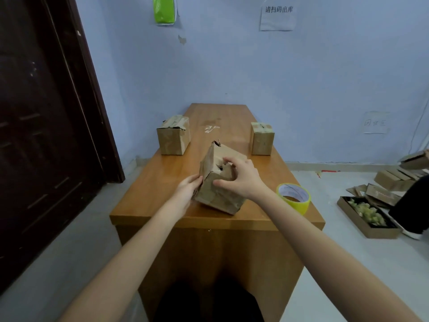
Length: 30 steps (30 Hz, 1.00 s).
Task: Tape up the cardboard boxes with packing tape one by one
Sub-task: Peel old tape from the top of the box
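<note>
A worn cardboard box (216, 191) stands tilted on one edge near the front of the wooden table (162, 182). My left hand (186, 190) presses flat against its left side. My right hand (241, 177) curls over the top right, fingers gripping a torn flap with the thumb on the front face. A roll of yellow packing tape (293, 197) lies on the table just right of my right wrist. Two more cardboard boxes stand farther back, one at the left edge (174, 135) and one at the right edge (262, 139).
A dark door (46, 135) stands to the left of the table. On the floor at the right lie flattened cardboard pieces (392, 180) and an open tray box (369, 217) with greenish contents, beside another person's dark leg (411, 205). A blue wall closes the back.
</note>
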### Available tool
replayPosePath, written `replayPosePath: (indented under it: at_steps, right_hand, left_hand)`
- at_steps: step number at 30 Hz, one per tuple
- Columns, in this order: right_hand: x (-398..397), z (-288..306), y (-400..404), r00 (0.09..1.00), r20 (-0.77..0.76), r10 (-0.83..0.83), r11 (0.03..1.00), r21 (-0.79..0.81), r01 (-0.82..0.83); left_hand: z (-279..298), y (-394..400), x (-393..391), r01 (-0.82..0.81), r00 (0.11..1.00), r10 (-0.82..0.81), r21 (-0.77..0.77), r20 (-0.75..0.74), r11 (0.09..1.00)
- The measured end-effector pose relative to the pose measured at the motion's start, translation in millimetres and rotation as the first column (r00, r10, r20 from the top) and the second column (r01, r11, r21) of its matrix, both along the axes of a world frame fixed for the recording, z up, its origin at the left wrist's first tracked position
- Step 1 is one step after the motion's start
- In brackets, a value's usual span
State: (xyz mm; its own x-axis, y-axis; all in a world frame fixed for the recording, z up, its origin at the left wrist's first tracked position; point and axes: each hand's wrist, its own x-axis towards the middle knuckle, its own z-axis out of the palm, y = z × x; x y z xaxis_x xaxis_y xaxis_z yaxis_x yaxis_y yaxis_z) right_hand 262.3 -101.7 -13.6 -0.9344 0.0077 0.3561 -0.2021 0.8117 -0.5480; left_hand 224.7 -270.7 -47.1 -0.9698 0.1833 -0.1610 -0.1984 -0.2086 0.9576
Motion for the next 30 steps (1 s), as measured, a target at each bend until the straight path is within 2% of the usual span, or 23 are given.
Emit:
replayPosePath:
  at_steps: [2, 4, 9, 11, 14, 16, 18, 21, 25, 30]
  right_hand:
    - [0, -2, -1, 0.999, -0.015, 0.028, 0.999, 0.041, -0.027]
    - [-1, -2, -2, 0.998, -0.023, 0.062, 0.995, 0.074, -0.060]
    - [0, -9, -6, 0.988, -0.062, 0.144, 0.965, 0.228, -0.126]
    - [2, -12, -7, 0.980, -0.105, 0.168, 0.954, 0.267, -0.135]
    - [8, -13, -4, 0.955, -0.181, 0.235, 0.958, 0.207, -0.197]
    - [13, -16, 1, 0.933, -0.216, 0.289, 0.947, 0.205, -0.246]
    - [17, -21, 5, 0.916, -0.235, 0.326, 0.930, 0.252, -0.266]
    - [21, -25, 9, 0.910, -0.249, 0.332, 0.928, 0.260, -0.268]
    - [23, -23, 7, 0.907, -0.253, 0.335, 0.917, 0.307, -0.254]
    - [23, -22, 6, 0.905, -0.249, 0.346, 0.903, 0.350, -0.249]
  left_hand:
    - [-3, -8, -4, 0.020, 0.996, -0.036, -0.184, -0.084, 0.983]
    - [-7, -14, -6, 0.032, 0.990, -0.072, -0.305, -0.123, 0.952]
    - [-15, -19, -2, 0.100, 0.977, -0.171, -0.444, -0.123, 0.891]
    - [-18, -20, 1, 0.125, 0.971, -0.203, -0.452, -0.127, 0.883]
    - [-19, -19, 3, 0.083, 0.974, -0.160, -0.404, -0.161, 0.911]
    - [-15, -19, 3, -0.023, 0.961, -0.094, -0.415, -0.259, 0.910]
    - [-8, -22, 4, -0.114, 0.908, -0.066, -0.395, -0.415, 0.912]
    - [4, -27, 11, -0.109, 0.790, -0.166, -0.402, -0.590, 0.909]
    - [9, -29, 15, -0.116, 0.668, -0.313, -0.510, -0.675, 0.852]
    - [4, -31, 14, -0.139, 0.633, -0.354, -0.552, -0.688, 0.822]
